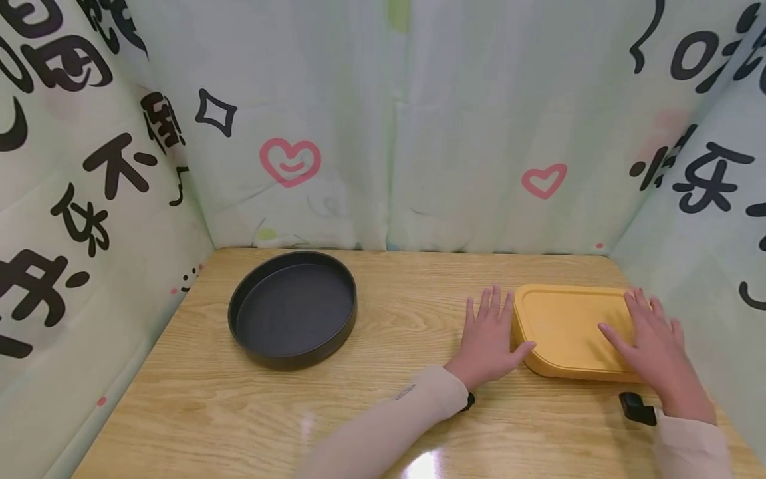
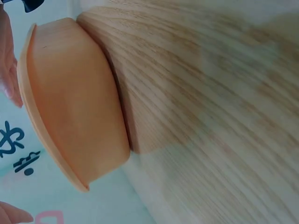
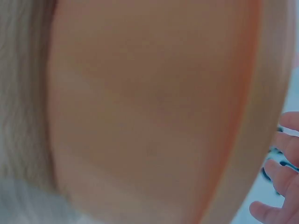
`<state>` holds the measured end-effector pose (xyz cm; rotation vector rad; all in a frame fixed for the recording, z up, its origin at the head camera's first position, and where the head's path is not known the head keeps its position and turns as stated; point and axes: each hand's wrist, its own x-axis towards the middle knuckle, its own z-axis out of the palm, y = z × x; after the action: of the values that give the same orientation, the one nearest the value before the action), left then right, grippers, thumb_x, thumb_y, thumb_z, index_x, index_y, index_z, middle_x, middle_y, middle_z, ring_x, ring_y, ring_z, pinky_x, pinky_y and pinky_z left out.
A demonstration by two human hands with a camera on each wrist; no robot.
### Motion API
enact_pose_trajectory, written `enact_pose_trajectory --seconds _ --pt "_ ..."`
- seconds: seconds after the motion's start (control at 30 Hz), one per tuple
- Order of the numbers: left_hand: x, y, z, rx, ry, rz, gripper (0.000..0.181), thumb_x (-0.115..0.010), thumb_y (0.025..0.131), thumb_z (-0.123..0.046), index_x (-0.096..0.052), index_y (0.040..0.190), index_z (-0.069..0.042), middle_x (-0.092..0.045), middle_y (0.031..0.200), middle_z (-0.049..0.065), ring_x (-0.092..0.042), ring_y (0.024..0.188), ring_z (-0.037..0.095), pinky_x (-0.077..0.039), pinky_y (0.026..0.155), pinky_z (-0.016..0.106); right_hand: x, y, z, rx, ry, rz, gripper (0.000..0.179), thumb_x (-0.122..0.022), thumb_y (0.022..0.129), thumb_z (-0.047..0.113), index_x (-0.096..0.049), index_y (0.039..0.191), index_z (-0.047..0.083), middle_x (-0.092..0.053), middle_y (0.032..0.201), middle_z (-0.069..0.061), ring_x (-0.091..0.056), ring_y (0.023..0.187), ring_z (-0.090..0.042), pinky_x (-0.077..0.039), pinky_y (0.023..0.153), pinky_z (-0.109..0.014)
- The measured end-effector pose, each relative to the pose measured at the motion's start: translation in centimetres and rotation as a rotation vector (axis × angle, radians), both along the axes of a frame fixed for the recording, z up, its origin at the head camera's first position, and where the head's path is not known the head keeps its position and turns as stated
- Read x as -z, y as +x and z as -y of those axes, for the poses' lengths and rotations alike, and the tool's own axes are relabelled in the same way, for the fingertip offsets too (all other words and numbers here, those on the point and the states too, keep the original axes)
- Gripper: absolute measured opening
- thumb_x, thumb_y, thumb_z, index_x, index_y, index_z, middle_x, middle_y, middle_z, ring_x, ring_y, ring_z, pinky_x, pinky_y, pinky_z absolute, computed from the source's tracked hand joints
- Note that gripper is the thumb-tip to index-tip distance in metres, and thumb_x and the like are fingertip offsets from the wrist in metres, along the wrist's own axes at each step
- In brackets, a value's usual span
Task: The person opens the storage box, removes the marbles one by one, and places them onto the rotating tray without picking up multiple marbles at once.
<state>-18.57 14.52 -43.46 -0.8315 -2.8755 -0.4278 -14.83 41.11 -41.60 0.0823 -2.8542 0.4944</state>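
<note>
A yellow, rounded rectangular box with a lid (image 1: 571, 326) lies flat on the right part of the table. My left hand (image 1: 487, 339) is at its left end, fingers straight and spread, the thumb overlapping the box's near left corner. Over the right end is my right hand (image 1: 655, 349), its fingers extended and its thumb above the lid. In the left wrist view, the box's side wall (image 2: 77, 102) tapers down to the wood under a projecting rim. Up close, that wall (image 3: 149, 112) fills most of the right wrist view, with left-hand fingers (image 3: 285, 175) beyond the rim.
A round, dark grey pan (image 1: 293, 306) with a low wall stands on the left part of the wooden table (image 1: 395, 299). White curtains (image 1: 359, 133) printed with hearts and black characters enclose the table at the back and both sides.
</note>
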Motion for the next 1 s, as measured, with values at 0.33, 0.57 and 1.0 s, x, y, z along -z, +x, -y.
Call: enact_pose_trajectory --seconds 0.33,0.57,1.0 --pt "0.5 0.2 -2.3 0.009 -0.051 -0.038 0.081 -0.027 0.092 -0.065 -0.005 0.152 -0.015 -0.008 0.159 0.008 -0.007 0.148 0.022 -0.014 0.117 0.045 1.2 0.6 -3.1 0.061 -0.013 0.055 0.078 -0.044 0.097 0.039 -0.005 0.147 -0.007 -0.001 0.151 -0.034 0.009 0.14 -0.05 0.009 0.104 -0.07" --pt "0.8 0.4 -3.5 -0.002 -0.081 -0.044 0.081 -0.027 0.091 -0.065 -0.007 0.152 -0.017 -0.011 0.159 0.006 -0.009 0.148 0.021 -0.015 0.117 0.042 1.7 0.7 -4.4 0.108 -0.012 0.098 0.08 -0.042 0.097 0.041 -0.004 0.146 -0.009 0.002 0.15 -0.035 0.012 0.139 -0.05 0.01 0.104 -0.069" --pt "2.0 0.2 -4.4 -0.011 -0.075 0.024 0.077 -0.024 0.093 -0.063 -0.008 0.152 -0.018 -0.009 0.159 0.005 -0.007 0.148 0.019 -0.012 0.118 0.041 2.5 0.5 -5.5 0.112 -0.034 0.144 0.08 -0.041 0.097 0.042 -0.002 0.146 -0.009 0.003 0.149 -0.037 0.011 0.138 -0.053 0.005 0.101 -0.072"
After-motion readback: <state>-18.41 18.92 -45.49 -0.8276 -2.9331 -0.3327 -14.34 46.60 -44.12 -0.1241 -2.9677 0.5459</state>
